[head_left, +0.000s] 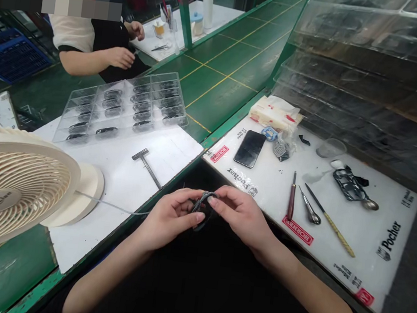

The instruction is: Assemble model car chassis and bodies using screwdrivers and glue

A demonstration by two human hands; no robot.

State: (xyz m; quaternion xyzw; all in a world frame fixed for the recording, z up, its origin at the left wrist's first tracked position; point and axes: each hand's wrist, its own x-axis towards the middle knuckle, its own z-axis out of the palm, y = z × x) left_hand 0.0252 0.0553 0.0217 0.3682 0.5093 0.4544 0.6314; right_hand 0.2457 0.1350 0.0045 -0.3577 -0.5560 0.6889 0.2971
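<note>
My left hand point(173, 218) and my right hand point(241, 215) meet over my dark lap, both pinched on a small dark oval frame piece point(202, 211) with thin shiny wires on it. The left fingers grip its left side, the right thumb and forefinger its top right. Much of the piece is hidden by my fingers. On the white mat point(370, 255) to the right lie a dark-handled tool point(291, 202), a metal spoon-like tool point(309, 211), a thin pick with a yellow handle point(331, 222) and another dark frame piece point(350, 185).
A clear tray point(123, 109) of dark oval parts and a small hammer point(146, 165) rest on white paper at left. A cream fan point(12, 189) stands near left. A phone point(250, 148), tissue pack point(275, 114), clear cup point(330, 148) sit on the mat. Stacked clear trays point(372, 69) rise right. Another person's hands point(124, 51) work beyond.
</note>
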